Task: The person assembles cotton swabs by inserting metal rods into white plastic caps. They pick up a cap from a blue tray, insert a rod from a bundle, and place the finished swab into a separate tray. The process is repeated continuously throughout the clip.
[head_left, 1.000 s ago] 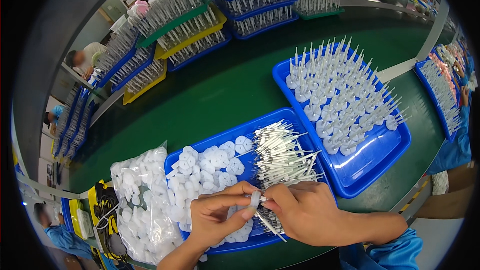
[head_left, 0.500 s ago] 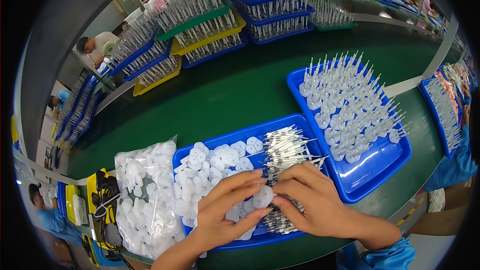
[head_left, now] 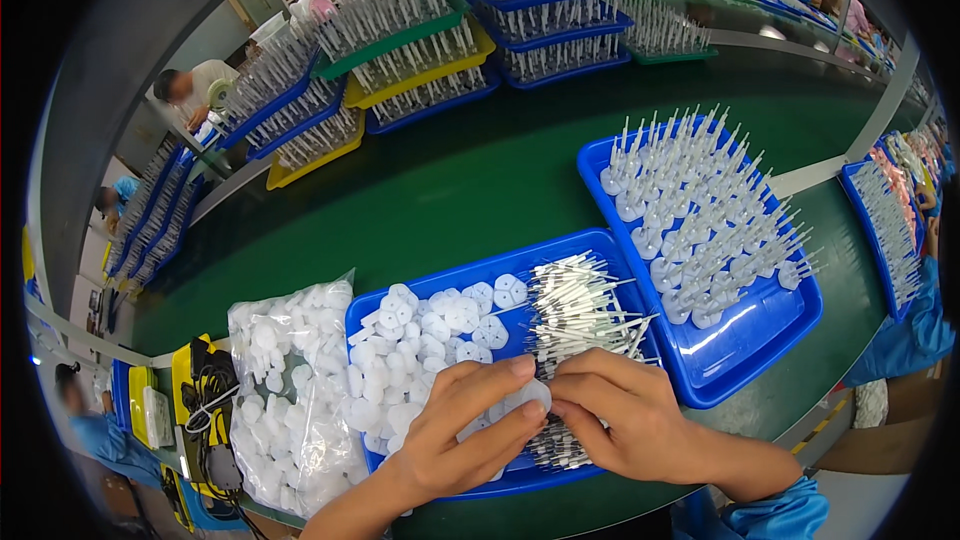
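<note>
Between my two hands, over the front of a blue tray, is a white plastic disc. My left hand grips it between thumb and fingers, which cover part of it. My right hand is closed in a pinch against the disc's right edge; whatever its fingertips hold is hidden. In the tray's left part lie many loose white petal-shaped discs. Thin white sticks are heaped in its right part, partly beneath my right hand.
To the right, another blue tray bears rows of discs with upright sticks. A clear bag of white discs lies at left, beside black cables. Stacked trays of similar pieces line the green table's far side. Other people work beyond.
The disc has turned and tilted between my hands. My left fingers have closed further over it, and both hands have shifted slightly downward.
</note>
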The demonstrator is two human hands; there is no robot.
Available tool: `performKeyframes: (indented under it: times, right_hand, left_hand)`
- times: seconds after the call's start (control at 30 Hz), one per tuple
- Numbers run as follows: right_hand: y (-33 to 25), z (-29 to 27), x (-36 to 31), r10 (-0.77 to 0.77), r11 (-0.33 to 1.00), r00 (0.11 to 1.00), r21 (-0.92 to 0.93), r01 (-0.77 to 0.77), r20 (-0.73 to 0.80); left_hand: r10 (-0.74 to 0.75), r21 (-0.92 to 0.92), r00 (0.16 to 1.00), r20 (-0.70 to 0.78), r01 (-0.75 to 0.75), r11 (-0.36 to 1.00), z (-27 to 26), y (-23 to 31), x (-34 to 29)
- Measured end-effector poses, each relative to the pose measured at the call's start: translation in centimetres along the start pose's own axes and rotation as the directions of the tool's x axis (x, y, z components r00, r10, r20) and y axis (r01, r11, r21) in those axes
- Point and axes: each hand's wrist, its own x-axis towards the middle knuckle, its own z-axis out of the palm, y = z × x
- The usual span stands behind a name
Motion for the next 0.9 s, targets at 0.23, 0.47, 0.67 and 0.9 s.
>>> performKeyframes:
  times: [0.23, 0.47, 0.67, 0.9]
  right_hand:
    - [0.0, -0.1, -0.2, -0.014, 1.000, 1.000, -0.013, 0.014, 0.001]
    - [-0.7, -1.1, 0.3, 0.054, 0.990, 0.994, 0.121, -0.066, 0.099]
    - [-2.1, -1.3, -0.9, 0.066, 0.997, 0.997, 0.026, -0.067, 0.039]
    - [-0.8, -7.5, -4.8, 0.131, 0.943, 0.954, -0.263, -0.204, -0.270]
  left_hand:
    - [-0.112, -0.089, 0.988, 0.103, 0.122, 0.989, -0.3, 0.2, -0.1]
    - [-0.457, -0.596, 0.888, 0.053, 0.395, 0.699, -0.3, 1.2, 0.3]
    - [-0.650, -0.788, 0.521, 0.552, 0.581, -0.204, -0.2, 1.0, -0.7]
    - [-0.680, -0.370, 0.705, 0.200, 0.697, 0.614, -2.2, 0.4, 0.3]
